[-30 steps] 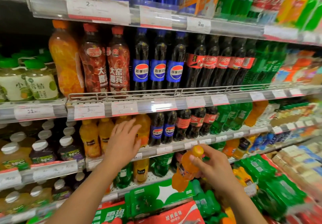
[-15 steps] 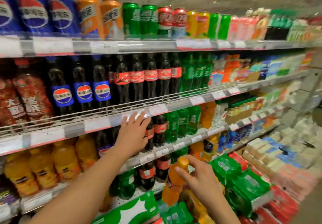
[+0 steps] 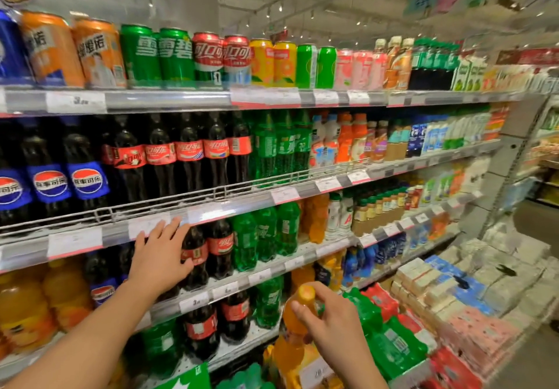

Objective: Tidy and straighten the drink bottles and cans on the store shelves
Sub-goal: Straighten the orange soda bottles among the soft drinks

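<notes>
1. Head view: the right hand (image 3: 334, 325) pinches the neck of an orange drink bottle (image 3: 292, 332), thumb and fingers curled just under its orange cap; the bottle hangs upright below that grip, low before the shelves.
2. The left hand (image 3: 160, 260) lies released, fingers straight, against a small cola bottle (image 3: 195, 255) on the shelf below the price rail (image 3: 211, 214), fingertips reaching the rail.
</notes>
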`<action>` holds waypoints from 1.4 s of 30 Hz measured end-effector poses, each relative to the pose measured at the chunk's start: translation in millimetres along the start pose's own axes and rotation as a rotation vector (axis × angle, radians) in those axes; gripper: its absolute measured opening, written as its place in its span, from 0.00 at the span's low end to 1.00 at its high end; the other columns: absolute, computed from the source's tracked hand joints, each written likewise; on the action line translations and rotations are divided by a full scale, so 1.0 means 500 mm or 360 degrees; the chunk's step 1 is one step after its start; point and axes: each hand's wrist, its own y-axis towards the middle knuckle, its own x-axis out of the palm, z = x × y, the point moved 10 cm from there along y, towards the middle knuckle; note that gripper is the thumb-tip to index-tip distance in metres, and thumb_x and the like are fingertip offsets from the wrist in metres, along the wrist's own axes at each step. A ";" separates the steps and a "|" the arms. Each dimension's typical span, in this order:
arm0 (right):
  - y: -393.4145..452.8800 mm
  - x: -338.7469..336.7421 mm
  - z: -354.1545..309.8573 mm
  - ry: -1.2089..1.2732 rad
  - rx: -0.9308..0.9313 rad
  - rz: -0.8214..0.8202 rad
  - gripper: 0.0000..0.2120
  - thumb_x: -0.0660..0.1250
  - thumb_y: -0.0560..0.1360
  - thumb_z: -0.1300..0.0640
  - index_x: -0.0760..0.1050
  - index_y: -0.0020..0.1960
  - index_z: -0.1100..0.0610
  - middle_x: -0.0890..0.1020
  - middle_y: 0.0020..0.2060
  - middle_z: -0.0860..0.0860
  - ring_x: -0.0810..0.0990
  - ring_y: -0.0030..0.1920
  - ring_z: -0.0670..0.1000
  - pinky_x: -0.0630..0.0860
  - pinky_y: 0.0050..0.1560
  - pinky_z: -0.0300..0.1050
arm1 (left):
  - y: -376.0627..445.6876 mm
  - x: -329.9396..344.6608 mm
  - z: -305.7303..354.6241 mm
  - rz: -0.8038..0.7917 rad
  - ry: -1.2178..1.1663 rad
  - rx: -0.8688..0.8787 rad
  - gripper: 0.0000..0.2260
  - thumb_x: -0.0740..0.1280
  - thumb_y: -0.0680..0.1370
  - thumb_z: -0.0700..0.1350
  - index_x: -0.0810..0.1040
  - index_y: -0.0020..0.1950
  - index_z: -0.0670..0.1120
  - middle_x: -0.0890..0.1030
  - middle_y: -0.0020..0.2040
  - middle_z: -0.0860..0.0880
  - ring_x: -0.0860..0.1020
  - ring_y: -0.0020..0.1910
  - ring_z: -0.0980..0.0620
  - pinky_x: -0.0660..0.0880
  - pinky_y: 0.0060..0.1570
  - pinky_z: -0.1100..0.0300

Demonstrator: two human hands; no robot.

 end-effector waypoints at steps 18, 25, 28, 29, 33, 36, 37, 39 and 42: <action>0.090 -0.061 0.108 -0.0362 0.0069 0.0235 0.10 0.70 0.76 0.39 0.77 0.54 0.41 0.83 0.40 0.42 0.80 0.40 0.43 0.75 0.42 0.45 | 0.018 -0.019 0.023 0.0149 -0.0011 -0.0074 0.27 0.68 0.73 0.61 0.76 0.67 0.47 0.75 0.68 0.44 0.72 0.65 0.37 0.69 0.62 0.38; 0.227 -0.075 0.182 -0.0152 -0.0017 0.0202 0.10 0.70 0.77 0.38 0.78 0.48 0.43 0.83 0.38 0.44 0.82 0.39 0.45 0.80 0.42 0.56 | 0.097 -0.063 0.264 0.0128 -0.0097 0.0240 0.28 0.61 0.76 0.59 0.70 0.74 0.49 0.74 0.71 0.46 0.72 0.68 0.43 0.72 0.65 0.46; 0.299 -0.106 0.209 -0.0062 -0.0067 0.0186 0.08 0.72 0.78 0.43 0.79 0.50 0.47 0.82 0.39 0.41 0.80 0.42 0.45 0.78 0.45 0.52 | 0.151 -0.042 0.384 0.0015 -0.0080 0.0294 0.31 0.61 0.78 0.59 0.63 0.79 0.49 0.65 0.78 0.45 0.65 0.75 0.42 0.67 0.71 0.44; 0.324 -0.118 0.224 -0.0054 -0.0076 0.0191 0.07 0.72 0.78 0.44 0.79 0.51 0.46 0.82 0.40 0.41 0.80 0.42 0.46 0.76 0.44 0.50 | 0.169 -0.032 0.420 -0.0015 -0.0067 0.0299 0.31 0.61 0.79 0.59 0.61 0.80 0.49 0.63 0.80 0.45 0.63 0.77 0.42 0.65 0.73 0.43; 0.425 -0.159 0.282 -0.0059 -0.0115 0.0191 0.08 0.70 0.79 0.42 0.78 0.52 0.45 0.80 0.33 0.46 0.79 0.35 0.49 0.73 0.38 0.49 | 0.239 -0.004 0.518 -0.0039 -0.0091 0.0227 0.33 0.62 0.80 0.59 0.55 0.81 0.51 0.53 0.83 0.48 0.54 0.81 0.42 0.57 0.76 0.40; 0.498 -0.175 0.308 -0.0081 -0.0161 0.0153 0.06 0.70 0.79 0.45 0.75 0.53 0.45 0.78 0.33 0.44 0.76 0.35 0.44 0.69 0.35 0.39 | 0.272 0.035 0.549 -0.0060 -0.0162 0.0051 0.35 0.62 0.79 0.60 0.51 0.82 0.52 0.49 0.84 0.49 0.49 0.82 0.43 0.53 0.77 0.38; 0.521 -0.177 0.317 -0.0072 -0.0163 0.0140 0.06 0.70 0.80 0.45 0.75 0.54 0.44 0.79 0.34 0.44 0.77 0.35 0.43 0.68 0.35 0.37 | 0.275 0.051 0.554 -0.0068 -0.0145 -0.0006 0.36 0.61 0.79 0.61 0.50 0.82 0.52 0.48 0.84 0.50 0.48 0.82 0.44 0.51 0.78 0.37; 0.570 -0.170 0.338 -0.0048 -0.0167 0.0096 0.09 0.69 0.80 0.44 0.76 0.57 0.46 0.79 0.35 0.44 0.78 0.36 0.45 0.70 0.38 0.45 | 0.272 0.074 0.556 -0.0025 -0.0063 -0.0071 0.37 0.60 0.79 0.62 0.48 0.83 0.52 0.46 0.84 0.51 0.46 0.82 0.45 0.49 0.78 0.37; 0.637 -0.143 0.363 -0.0020 -0.0196 0.0014 0.10 0.68 0.80 0.44 0.77 0.57 0.48 0.81 0.37 0.46 0.80 0.38 0.48 0.74 0.42 0.50 | 0.269 0.081 0.553 0.0063 -0.0026 -0.0064 0.37 0.61 0.79 0.61 0.48 0.83 0.53 0.47 0.84 0.51 0.48 0.82 0.46 0.49 0.78 0.38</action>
